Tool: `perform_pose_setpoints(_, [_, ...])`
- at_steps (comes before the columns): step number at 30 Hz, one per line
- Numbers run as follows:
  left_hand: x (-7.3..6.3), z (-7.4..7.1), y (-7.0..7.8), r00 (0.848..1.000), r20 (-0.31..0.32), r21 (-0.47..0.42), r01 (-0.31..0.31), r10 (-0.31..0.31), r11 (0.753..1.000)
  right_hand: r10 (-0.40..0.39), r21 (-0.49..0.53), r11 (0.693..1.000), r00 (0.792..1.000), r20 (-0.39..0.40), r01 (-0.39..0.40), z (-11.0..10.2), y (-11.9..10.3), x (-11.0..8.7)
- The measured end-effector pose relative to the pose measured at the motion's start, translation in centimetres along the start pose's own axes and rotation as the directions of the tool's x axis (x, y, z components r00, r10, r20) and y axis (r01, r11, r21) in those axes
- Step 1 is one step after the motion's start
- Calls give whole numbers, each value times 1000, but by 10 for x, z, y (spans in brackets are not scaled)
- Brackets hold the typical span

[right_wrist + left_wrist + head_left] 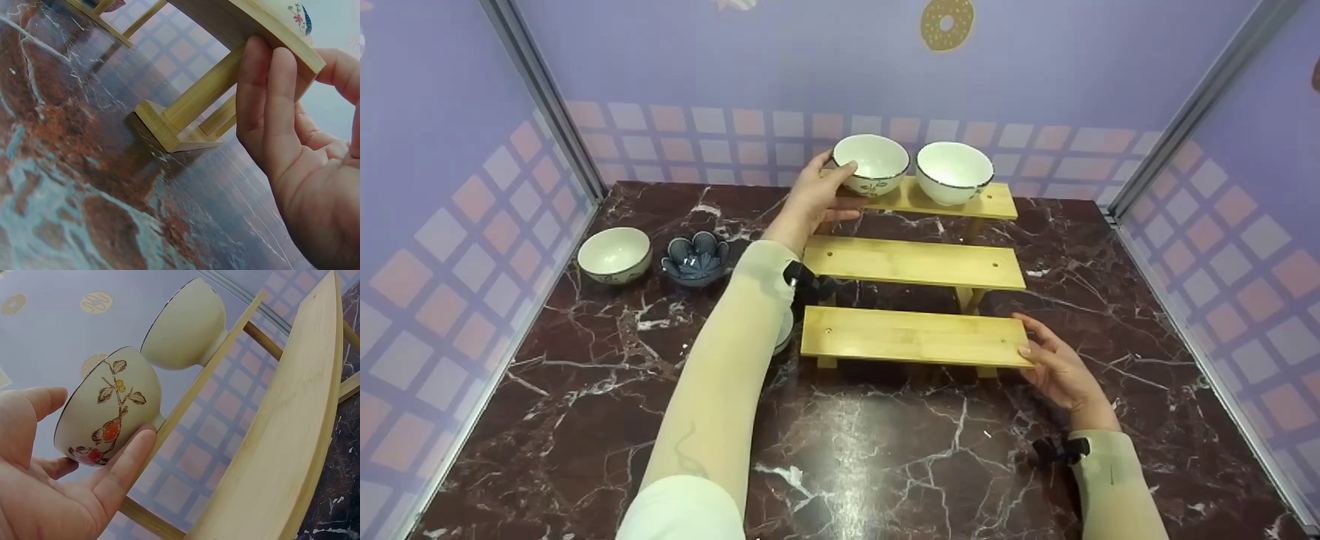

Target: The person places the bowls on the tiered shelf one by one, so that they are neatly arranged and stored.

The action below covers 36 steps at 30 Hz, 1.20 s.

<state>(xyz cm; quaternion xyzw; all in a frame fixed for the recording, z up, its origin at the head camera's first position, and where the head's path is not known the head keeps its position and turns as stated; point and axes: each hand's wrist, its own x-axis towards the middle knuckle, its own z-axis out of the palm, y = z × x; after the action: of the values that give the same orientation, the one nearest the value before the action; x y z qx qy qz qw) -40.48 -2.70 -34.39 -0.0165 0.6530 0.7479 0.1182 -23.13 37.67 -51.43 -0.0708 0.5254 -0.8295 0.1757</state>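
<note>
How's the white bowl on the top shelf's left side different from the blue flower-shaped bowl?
The white bowl has painted leaves; the blue flower-shaped bowl is dark blue.
The white bowl's rim is round; the blue bowl's has petals.
The white bowl is up at the top shelf, with the left grip on it; the blue bowl sits untouched on the table.
Both face open side up.

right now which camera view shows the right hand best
Right wrist: it shows the right hand close up, gripping the lowest shelf. The head view shows the hand smaller, from above; left wrist omits it.
</note>
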Motion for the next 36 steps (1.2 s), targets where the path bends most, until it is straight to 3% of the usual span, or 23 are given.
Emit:
perform_pose_setpoints(13, [-24,-22,-1,998,6,-10,-59,59,998,-5,2,1000,1000,-12,5,1,0,1])
perform_pose_setpoints(26, [-65,-71,-6,989,-16,32,-147,147,989,-2,4,1000,1000,-8,2,1,0,-1])
perform_pose_setpoints(36, [-94,-108,-25,986,-18,143,-163,167,976,1,9,1000,1000,15,-1,1,-1,0])
